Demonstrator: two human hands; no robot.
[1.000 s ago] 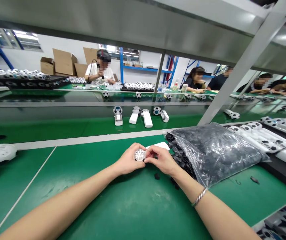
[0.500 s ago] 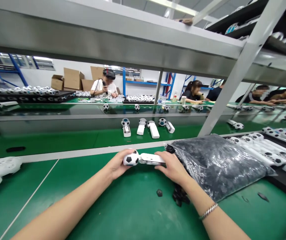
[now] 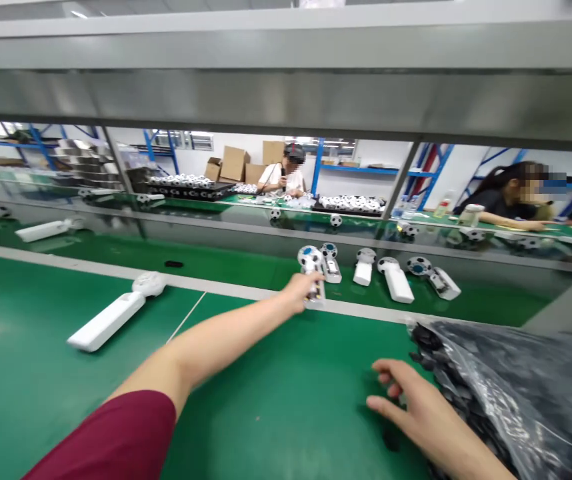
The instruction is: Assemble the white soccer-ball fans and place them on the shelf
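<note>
My left hand (image 3: 300, 292) is stretched forward and closed on a small handheld fan (image 3: 310, 255) with a football-patterned head. The inside of its handle is exposed. This fan is over the pale strip at the worktop's far edge, beside another opened football fan (image 3: 332, 265) on the green surface beyond. Nearer to me, my right hand (image 3: 406, 400) hovers with fingers apart and nothing in them. Close by its right side lies a clear plastic bag (image 3: 531, 380) of black pieces, with loose black pieces (image 3: 436, 353) spilling from its mouth.
Several more football fans, among them a white-backed one (image 3: 397, 280), lie beyond the strip. A white fan (image 3: 109, 320) rests on the worktop at left. Overhead runs a metal shelf beam (image 3: 266, 100). Co-workers (image 3: 286, 173) sit across the line.
My left hand has carried the fan forward to the far strip. My right hand has let go of its handle and drawn back, open. The view has turned left.
</note>
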